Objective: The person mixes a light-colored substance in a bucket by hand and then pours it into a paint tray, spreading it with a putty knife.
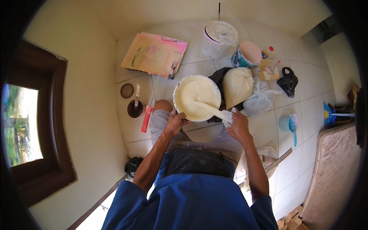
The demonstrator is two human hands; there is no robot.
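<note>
A round white bucket (174, 96) of thick cream-coloured paint (193, 90) is in front of me, by my knees. My left hand (176, 122) is closed on its near left rim. In my right hand (239, 126) is a flat stirring stick (210, 109) coated in the same cream paint, its far end dipped in the bucket. Crumpled whitish material (227, 118), perhaps plastic or cloth, surrounds the stick's handle end at my fingers. Swirl marks show on the paint's surface.
Beyond the bucket lie a stained paint tray (153, 53), a lidded pail (221, 33) and a teal tub (247, 54). A full cream bag (237, 86) stands close right. A red-handled roller (146, 119) lies left; a blue dipper (288, 123) sits right, near a leaning mattress (331, 168).
</note>
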